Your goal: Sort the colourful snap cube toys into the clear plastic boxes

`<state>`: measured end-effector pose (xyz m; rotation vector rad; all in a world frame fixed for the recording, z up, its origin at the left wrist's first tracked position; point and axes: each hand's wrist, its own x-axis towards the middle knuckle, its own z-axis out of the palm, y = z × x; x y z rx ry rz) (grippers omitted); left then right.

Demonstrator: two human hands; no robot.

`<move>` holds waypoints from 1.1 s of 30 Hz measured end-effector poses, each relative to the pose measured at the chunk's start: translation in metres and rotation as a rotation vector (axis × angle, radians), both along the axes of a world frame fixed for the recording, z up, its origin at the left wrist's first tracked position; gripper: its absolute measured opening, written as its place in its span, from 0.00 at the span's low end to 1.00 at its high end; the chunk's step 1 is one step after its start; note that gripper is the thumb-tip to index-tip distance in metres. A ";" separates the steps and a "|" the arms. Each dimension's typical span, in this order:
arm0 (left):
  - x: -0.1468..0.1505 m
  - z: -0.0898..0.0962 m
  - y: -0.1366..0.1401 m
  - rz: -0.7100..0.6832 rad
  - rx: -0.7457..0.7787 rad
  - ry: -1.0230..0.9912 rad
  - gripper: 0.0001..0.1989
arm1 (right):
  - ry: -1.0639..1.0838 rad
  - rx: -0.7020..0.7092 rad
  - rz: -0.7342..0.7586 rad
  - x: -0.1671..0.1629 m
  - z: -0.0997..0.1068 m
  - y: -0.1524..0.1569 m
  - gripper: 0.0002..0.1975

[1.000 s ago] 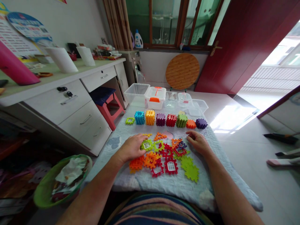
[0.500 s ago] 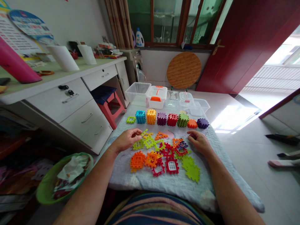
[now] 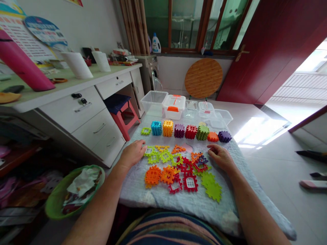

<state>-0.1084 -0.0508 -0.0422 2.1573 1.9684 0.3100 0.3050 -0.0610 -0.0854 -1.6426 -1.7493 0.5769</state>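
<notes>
My left hand (image 3: 133, 153) is at the left of the loose pieces, its fingertips closed at the left edge of a lime-green plastic building panel (image 3: 148, 151) with a white window grid. Its far end overlaps another lime-green window panel (image 3: 153, 158). My right hand (image 3: 220, 156) rests over the cloth at the right, fingers loosely apart, holding nothing. Beside it are an orange triangle piece (image 3: 196, 157) and a dark blue piece (image 3: 203, 160). Orange panels (image 3: 153, 175), a red window panel (image 3: 190, 182) and solid green panels (image 3: 211, 187) lie nearer my body.
Beyond the loose pieces runs a row of stacks by colour, including blue (image 3: 156, 128), yellow (image 3: 168, 128) and red (image 3: 191, 132). Clear plastic boxes (image 3: 174, 106) stand behind them. A stool (image 3: 120, 109) and a green waste basket (image 3: 49, 204) are to the left.
My left hand has moved left and lower, and the lime-green window panel has turned from edge-on to face up. My right hand stays nearly still. The view has shifted slightly.
</notes>
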 end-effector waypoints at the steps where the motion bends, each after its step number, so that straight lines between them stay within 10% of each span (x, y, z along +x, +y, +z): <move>1: 0.000 0.001 -0.003 0.003 0.031 0.009 0.16 | 0.000 0.004 0.000 0.000 0.000 0.000 0.17; 9: 0.012 0.015 -0.034 -0.371 -0.097 -0.093 0.11 | -0.007 -0.011 -0.004 -0.002 0.003 0.000 0.18; 33: 0.006 0.012 -0.023 -0.251 0.157 -0.360 0.13 | -0.008 -0.011 -0.001 -0.002 0.003 0.000 0.18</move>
